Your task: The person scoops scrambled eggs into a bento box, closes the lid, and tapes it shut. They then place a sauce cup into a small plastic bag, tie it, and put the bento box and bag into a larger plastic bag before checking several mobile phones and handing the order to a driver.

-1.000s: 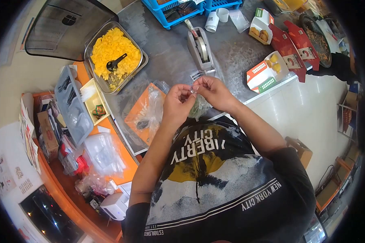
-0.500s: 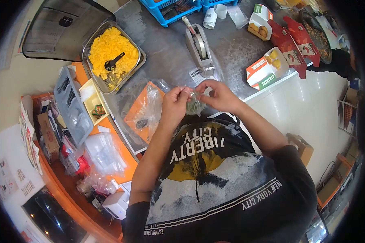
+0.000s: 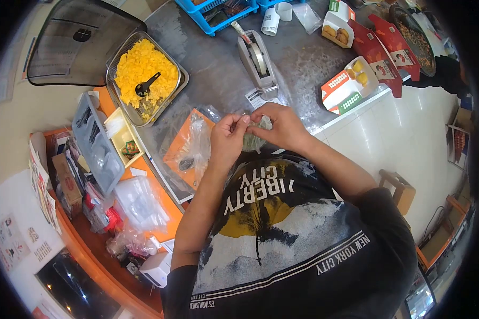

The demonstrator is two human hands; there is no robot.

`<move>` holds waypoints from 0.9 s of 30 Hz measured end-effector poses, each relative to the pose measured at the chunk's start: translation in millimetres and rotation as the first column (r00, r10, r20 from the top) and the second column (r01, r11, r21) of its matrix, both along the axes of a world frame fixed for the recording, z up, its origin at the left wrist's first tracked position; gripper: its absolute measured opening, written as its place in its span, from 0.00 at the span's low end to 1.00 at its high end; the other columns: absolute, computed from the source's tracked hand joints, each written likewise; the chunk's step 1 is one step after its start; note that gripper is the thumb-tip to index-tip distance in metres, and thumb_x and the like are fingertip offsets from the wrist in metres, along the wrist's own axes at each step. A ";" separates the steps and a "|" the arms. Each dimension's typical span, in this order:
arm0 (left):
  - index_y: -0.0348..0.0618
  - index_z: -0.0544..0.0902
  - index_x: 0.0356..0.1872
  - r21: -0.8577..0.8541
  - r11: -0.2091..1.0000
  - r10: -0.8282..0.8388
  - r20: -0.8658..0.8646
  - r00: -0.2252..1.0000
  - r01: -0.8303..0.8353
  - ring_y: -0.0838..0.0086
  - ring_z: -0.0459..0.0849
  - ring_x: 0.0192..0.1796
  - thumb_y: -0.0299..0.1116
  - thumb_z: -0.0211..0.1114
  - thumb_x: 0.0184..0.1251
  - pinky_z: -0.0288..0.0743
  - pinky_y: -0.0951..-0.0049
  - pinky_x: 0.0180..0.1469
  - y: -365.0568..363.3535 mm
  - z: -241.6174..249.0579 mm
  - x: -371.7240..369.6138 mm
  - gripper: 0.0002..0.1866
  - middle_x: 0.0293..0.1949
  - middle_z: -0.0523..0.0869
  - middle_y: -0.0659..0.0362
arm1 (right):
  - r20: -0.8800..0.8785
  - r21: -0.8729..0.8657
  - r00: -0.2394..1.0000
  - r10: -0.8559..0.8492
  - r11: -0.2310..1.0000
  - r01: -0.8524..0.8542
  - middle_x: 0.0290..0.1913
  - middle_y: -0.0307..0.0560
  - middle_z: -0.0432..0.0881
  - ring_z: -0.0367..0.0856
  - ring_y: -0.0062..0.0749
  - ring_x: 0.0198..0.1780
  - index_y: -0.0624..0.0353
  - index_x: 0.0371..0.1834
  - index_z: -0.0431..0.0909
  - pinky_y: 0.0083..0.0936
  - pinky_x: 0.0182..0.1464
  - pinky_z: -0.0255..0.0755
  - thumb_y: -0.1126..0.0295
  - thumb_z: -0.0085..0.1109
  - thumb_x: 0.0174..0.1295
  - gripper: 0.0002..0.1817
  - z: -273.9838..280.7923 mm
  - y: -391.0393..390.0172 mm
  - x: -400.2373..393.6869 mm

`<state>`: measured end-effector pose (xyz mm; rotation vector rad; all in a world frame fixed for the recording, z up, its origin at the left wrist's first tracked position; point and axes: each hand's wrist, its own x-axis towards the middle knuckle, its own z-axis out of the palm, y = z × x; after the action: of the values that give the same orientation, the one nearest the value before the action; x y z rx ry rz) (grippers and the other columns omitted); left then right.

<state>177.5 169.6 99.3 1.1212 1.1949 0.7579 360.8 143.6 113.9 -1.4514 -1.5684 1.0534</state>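
Observation:
A small clear plastic bag (image 3: pixel 254 142) with something green in it is held close to my shirt front, at the table's near edge. My left hand (image 3: pixel 229 137) pinches the top of the bag from the left, thumb against fingers. From the other side my right hand (image 3: pixel 282 127) grips the same top, its fingers curled in. The bag's mouth is mostly hidden behind my fingers. Just beyond my hands stands a grey tape dispenser (image 3: pixel 259 64). To the left lie an orange sheet (image 3: pixel 182 142) and crumpled clear plastic (image 3: pixel 199 139).
A tray of chopped yellow food (image 3: pixel 143 66) with a black scoop (image 3: pixel 147 84) stands back left. At right are an open snack box (image 3: pixel 336 91), red cartons (image 3: pixel 377 63) and a person's dark sleeve (image 3: pixel 436 72). Blue baskets (image 3: pixel 214 26) stand at the back.
The view has shifted slightly. My hands stay together at the top of the bag, and my right fingers have curled closer to the left hand.

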 end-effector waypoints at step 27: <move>0.34 0.86 0.46 -0.080 0.995 -0.056 -0.029 0.998 0.054 0.85 0.80 0.35 0.29 0.69 0.71 0.75 0.81 0.39 5.2 1.2 -5.1 0.09 0.36 0.87 0.64 | -0.424 -0.334 0.905 -0.021 0.933 -0.135 0.35 0.38 0.88 0.78 0.14 0.34 0.65 0.43 0.87 0.20 0.38 0.74 0.68 0.67 0.68 0.10 -25.0 4.5 6.1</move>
<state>172.4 174.9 100.5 1.0994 1.2050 0.6478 366.9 148.1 89.0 -1.2892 -1.1508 1.6334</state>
